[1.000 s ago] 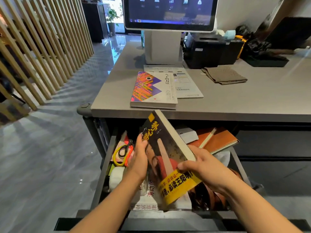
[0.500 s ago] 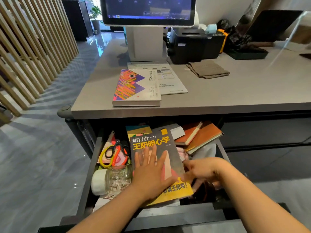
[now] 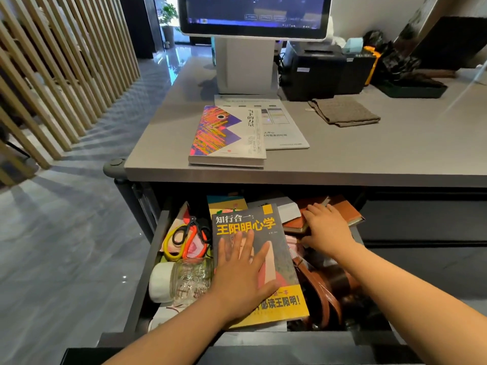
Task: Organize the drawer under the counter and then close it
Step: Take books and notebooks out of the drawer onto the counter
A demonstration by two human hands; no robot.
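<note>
Both hands lie flat, gripping nothing: left hand (image 3: 242, 272) presses on the grey-and-yellow book (image 3: 263, 225), right hand (image 3: 326, 233) rests on tilted brown notebooks (image 3: 346, 210) beyond it, inside the open drawer (image 3: 146, 262). Those notebooks ride high and may jam under the counter (image 3: 369, 154) at closing; the glass jar (image 3: 189, 277) left of the left hand could roll. The book lies cover up, long axis running away from the person, title end farthest.
</note>
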